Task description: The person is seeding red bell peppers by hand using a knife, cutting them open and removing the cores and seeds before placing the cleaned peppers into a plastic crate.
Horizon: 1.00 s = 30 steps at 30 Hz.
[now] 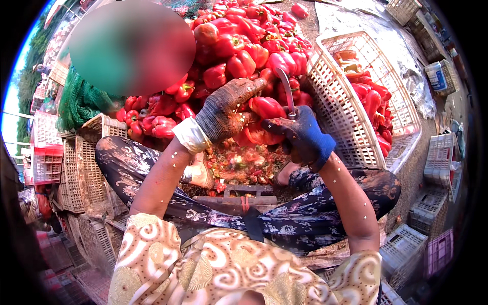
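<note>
My left hand [223, 114], in a dirty dark glove with a white band at the wrist, is closed around a red bell pepper [268, 108] in front of me. In my right hand [307, 133], gloved in blue, is a small curved knife [286, 84], its blade pointing up and away. The right fingers also touch a red pepper piece [256, 135] below the whole-looking pepper. Whether the two pepper parts are joined cannot be made out. Seed specks dot both forearms. Just beyond my hands rises a large heap of red bell peppers [239, 63].
A tilted white plastic crate [345, 109] with red pepper pieces stands at the right. Green netting [81, 99] and worn crates [94, 168] lie at the left. Pepper scraps and seeds [239, 162] cover the ground between my feet. More crates [404, 251] stand at the lower right.
</note>
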Available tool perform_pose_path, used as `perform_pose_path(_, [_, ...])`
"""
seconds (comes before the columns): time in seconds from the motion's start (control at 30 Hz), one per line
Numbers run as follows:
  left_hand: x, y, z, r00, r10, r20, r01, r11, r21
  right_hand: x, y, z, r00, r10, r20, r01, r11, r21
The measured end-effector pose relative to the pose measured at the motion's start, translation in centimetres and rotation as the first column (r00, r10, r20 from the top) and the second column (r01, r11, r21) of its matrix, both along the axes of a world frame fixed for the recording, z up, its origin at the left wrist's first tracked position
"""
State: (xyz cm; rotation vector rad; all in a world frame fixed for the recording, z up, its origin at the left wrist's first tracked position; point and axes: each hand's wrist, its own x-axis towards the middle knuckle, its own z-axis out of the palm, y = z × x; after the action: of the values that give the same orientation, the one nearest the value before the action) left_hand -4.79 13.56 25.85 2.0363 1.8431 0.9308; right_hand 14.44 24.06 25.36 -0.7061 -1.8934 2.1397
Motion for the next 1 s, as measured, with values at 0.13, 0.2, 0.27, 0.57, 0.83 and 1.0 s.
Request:
perform_pose_path(0.13, [0.3, 0.1, -0.8, 0.996, 0.019, -0.087, -0.011, 0.996, 0.086, -0.1, -0.5, 0.9, 0.995, -0.046, 0.086, 0.054, 0.993, -0.102])
perform_pose_path(0.2, [0.5, 0.3, -1.4, 0.997, 0.056, -0.047, -0.05, 0.991, 0.124, -0.1, -0.6, 0.5, 0.996, -0.055, 0.077, 0.064, 0.991, -0.116])
perform_pose_path(0.27, [0.6, 0.5, -2.1, 0.991, 0.131, -0.016, -0.127, 0.977, 0.174, -0.7, -0.5, -0.1, 0.994, -0.079, 0.08, 0.091, 0.982, -0.163])
perform_pose_path(0.57, [-3.3, 1.0, -2.3, 0.748, 0.373, 0.55, -0.575, 0.778, 0.254, -0.3, -0.6, -0.9, 0.951, -0.31, -0.001, 0.29, 0.891, -0.349])
perform_pose_path(0.83, [-16.8, -11.7, 4.7, 0.698, 0.504, 0.509, -0.676, 0.699, 0.235, 7.0, 8.7, -0.2, 0.59, -0.779, -0.213, 0.367, 0.494, -0.788])
perform_pose_path(1.0, [-27.7, -30.9, 8.9, 0.246, 0.897, -0.366, -0.843, 0.385, 0.375, 12.0, 13.2, -4.2, 0.558, -0.808, -0.19, 0.203, 0.355, -0.913])
